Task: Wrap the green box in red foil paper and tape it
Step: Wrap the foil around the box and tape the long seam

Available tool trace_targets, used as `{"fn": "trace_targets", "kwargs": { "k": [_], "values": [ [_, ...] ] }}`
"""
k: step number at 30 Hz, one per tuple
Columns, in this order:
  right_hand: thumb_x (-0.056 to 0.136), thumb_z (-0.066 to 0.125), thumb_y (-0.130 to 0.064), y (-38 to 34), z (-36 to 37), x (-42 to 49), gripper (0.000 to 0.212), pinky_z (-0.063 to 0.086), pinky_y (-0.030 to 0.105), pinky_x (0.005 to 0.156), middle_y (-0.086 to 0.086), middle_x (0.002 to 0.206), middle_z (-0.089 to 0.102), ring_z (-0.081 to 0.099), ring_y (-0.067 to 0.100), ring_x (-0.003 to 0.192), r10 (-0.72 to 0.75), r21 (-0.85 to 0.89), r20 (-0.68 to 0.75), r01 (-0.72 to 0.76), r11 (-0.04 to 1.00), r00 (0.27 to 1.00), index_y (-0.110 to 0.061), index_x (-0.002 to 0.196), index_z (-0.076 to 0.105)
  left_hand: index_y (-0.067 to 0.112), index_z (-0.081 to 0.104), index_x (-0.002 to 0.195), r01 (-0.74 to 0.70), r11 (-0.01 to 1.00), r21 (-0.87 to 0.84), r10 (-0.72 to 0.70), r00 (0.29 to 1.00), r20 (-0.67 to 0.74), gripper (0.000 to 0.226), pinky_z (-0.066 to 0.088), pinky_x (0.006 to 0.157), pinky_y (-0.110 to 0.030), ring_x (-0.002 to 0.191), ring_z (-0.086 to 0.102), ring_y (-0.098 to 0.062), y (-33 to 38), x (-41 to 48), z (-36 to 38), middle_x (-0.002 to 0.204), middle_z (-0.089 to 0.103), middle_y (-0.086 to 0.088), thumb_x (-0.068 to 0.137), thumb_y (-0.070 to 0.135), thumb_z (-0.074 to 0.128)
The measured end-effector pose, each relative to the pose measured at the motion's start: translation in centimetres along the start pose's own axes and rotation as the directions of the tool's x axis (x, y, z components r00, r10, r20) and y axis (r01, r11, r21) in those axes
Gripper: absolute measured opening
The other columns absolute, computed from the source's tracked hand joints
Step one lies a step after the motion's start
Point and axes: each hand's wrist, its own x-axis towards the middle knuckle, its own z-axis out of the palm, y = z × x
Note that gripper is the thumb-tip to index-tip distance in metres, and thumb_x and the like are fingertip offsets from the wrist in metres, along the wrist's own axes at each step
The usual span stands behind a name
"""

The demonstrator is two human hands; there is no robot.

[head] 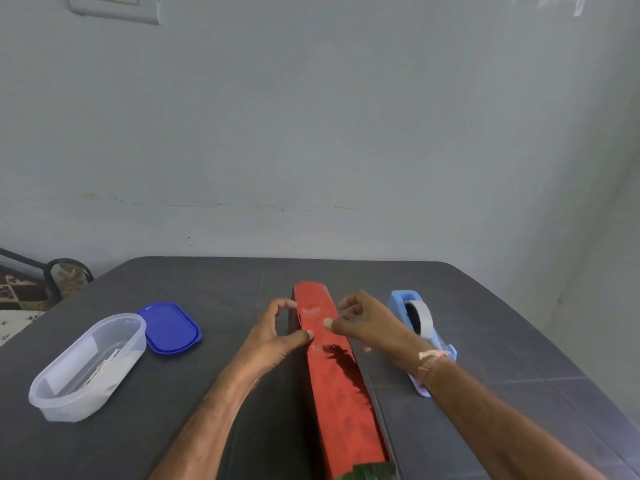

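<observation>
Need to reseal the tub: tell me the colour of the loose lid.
The lid is dark blue, shown in the head view.

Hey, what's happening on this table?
A person is wrapping a long box in red paper. The left hand and right hand each press a thumb on the paper's top. The box's green end shows uncovered nearest the camera. A tape dispenser sits to the right, a clear tub and blue lid to the left.

The dark grey table [207,292] carried a long red-foil-wrapped box [332,393] down its middle. Left of that box lay a clear plastic tub [62,407], with a blue lid [169,327] between the two, touching the tub. Just right of the box stood a light-blue tape dispenser [398,301].
</observation>
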Motion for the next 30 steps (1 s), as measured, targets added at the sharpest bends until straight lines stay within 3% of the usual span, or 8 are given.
{"fn": "trace_targets", "kwargs": {
  "k": [3, 6, 11, 16, 19, 23, 26, 30],
  "values": [
    [0.082, 0.084, -0.037, 1.0, 0.4, -3.4, 0.046, 0.062, 0.03, 0.07, -0.004, 0.117, 0.064, 0.069, 0.014, 0.1, 0.017, 0.177, 0.066, -0.028, 0.984, 0.998, -0.025, 0.116, 0.055, 0.03, 0.069, 0.092, -0.079, 0.991, 0.106, 0.097, 0.978, -0.183, 0.022, 0.045, 0.084, -0.029, 0.098, 0.06, -0.003, -0.2, -0.8, 1.0, 0.109, 0.067, 0.005, 0.077, 0.031, 0.087],
    [0.085, 0.083, -0.03, 1.4, 1.3, -4.8, 0.04, 0.055, 0.02, 0.061, -0.002, 0.11, 0.067, 0.07, 0.012, 0.09, 0.034, 0.261, -0.002, -0.032, 0.965, 0.999, -0.023, 0.114, 0.057, 0.022, 0.075, 0.077, -0.149, 0.976, 0.159, 0.188, 0.944, -0.27, 0.013, 0.045, 0.061, -0.014, 0.063, 0.062, 0.001, 0.4, -2.5, 1.7, 0.071, 0.071, 0.006, 0.078, 0.023, 0.088],
    [0.086, 0.082, -0.026, 1.6, 2.1, -5.2, 0.034, 0.048, 0.015, 0.054, -0.001, 0.104, 0.068, 0.067, 0.008, 0.08, 0.045, 0.305, -0.086, -0.017, 0.952, 0.995, -0.02, 0.111, 0.061, 0.03, 0.077, 0.103, -0.08, 0.992, 0.095, 0.091, 0.988, -0.121, 0.021, 0.053, 0.073, -0.022, 0.076, 0.07, 0.003, 1.0, -6.4, 1.6, 0.089, 0.078, 0.008, 0.086, 0.018, 0.08],
    [0.087, 0.081, -0.025, 1.6, 2.7, -5.7, 0.027, 0.047, 0.013, 0.052, 0.0, 0.096, 0.069, 0.066, 0.009, 0.077, 0.045, 0.335, -0.139, 0.004, 0.942, 0.989, -0.018, 0.107, 0.064, 0.028, 0.07, 0.121, -0.032, 0.999, -0.019, 0.032, 0.999, 0.009, 0.036, 0.05, 0.066, -0.01, 0.083, 0.073, 0.0, 1.5, -9.3, 1.6, 0.097, 0.08, 0.006, 0.089, 0.012, 0.077],
    [0.09, 0.077, -0.025, 2.1, 2.3, -6.7, 0.019, 0.061, 0.025, 0.062, 0.001, 0.097, 0.07, 0.071, 0.013, 0.083, 0.042, 0.349, -0.161, 0.017, 0.937, 0.986, -0.018, 0.103, 0.065, 0.033, 0.067, 0.126, -0.004, 1.0, 0.02, 0.003, 0.999, 0.044, 0.044, 0.052, 0.074, -0.014, 0.085, 0.07, 0.003, 1.7, -9.8, 1.5, 0.102, 0.078, 0.006, 0.087, 0.019, 0.08],
    [0.09, 0.076, -0.028, 4.4, 0.3, -8.8, 0.017, 0.053, 0.027, 0.068, -0.012, 0.102, 0.065, 0.065, 0.01, 0.088, -0.039, 0.065, -0.487, 0.081, 0.995, 0.872, -0.022, 0.104, 0.068, 0.043, 0.06, 0.131, 0.025, 0.997, 0.066, -0.033, 0.992, 0.121, 0.055, 0.047, 0.082, -0.019, 0.094, 0.068, 0.008, 1.8, -10.3, 1.1, 0.112, 0.076, 0.009, 0.084, 0.026, 0.082],
    [0.092, 0.071, -0.032, 6.7, -2.5, -9.2, 0.03, 0.043, 0.029, 0.074, -0.004, 0.122, 0.054, 0.055, 0.018, 0.11, -0.081, -0.189, -0.673, -0.064, 0.98, 0.735, -0.022, 0.12, 0.065, 0.043, 0.058, 0.137, 0.025, 0.997, 0.071, -0.033, 0.993, 0.116, 0.059, 0.048, 0.082, -0.022, 0.11, 0.066, -0.002, 1.6, -10.2, 1.1, 0.122, 0.073, 0.008, 0.084, 0.03, 0.082],
    [0.094, 0.066, -0.042, 9.1, -6.4, -7.5, 0.047, 0.057, 0.044, 0.088, 0.015, 0.129, 0.062, 0.064, 0.031, 0.108, 0.222, -0.009, -0.563, -0.274, 0.962, 0.796, -0.004, 0.122, 0.066, 0.046, 0.057, 0.138, 0.034, 0.998, 0.056, -0.041, 0.992, 0.121, 0.06, 0.051, 0.077, -0.025, 0.098, 0.069, -0.002, 1.4, -10.2, 1.4, 0.112, 0.076, 0.013, 0.085, 0.03, 0.081]
  ]
}}
